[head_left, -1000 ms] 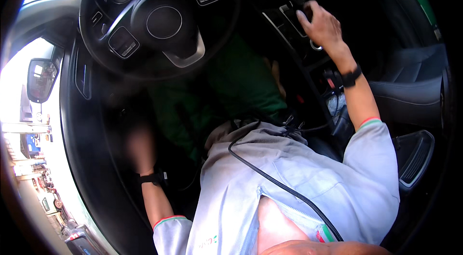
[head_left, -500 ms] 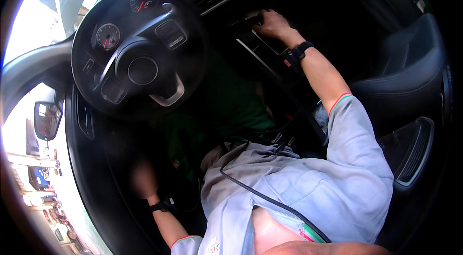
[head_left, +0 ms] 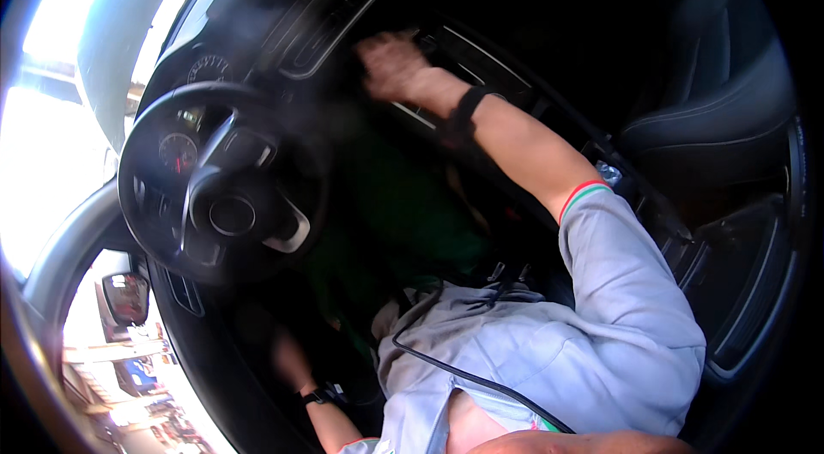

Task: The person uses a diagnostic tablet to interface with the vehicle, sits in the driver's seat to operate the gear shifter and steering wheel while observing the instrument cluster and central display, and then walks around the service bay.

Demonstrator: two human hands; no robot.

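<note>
The right hand (head_left: 393, 66) is stretched forward to the centre of the dashboard (head_left: 257, 3), where it is blurred by motion; it lies against the dark centre console panel (head_left: 481, 59), just right of the air vent (head_left: 339, 12). Whether its fingers are spread or pressed together cannot be told, and nothing can be seen pinched in them. A black wristband (head_left: 466, 111) is worn on that wrist, and a grey sleeve with a red and green cuff (head_left: 586, 194) covers the upper arm.

The panel is seen as a dark, glossy surface edged by thin silver trim lines, set at the middle of the dashboard between the vent and the passenger seat (head_left: 721, 111); its details are lost in shadow.

The left hand (head_left: 287, 360) is lowered near the door side of the footwell, in deep shade; its grip cannot be told. A black band (head_left: 319, 395) is worn on its wrist.

The steering wheel (head_left: 219, 196), black with silver spokes, is seen at the left, with round gauges (head_left: 178, 152) behind it. A side mirror (head_left: 127, 298) is seen at the lower left.
</note>
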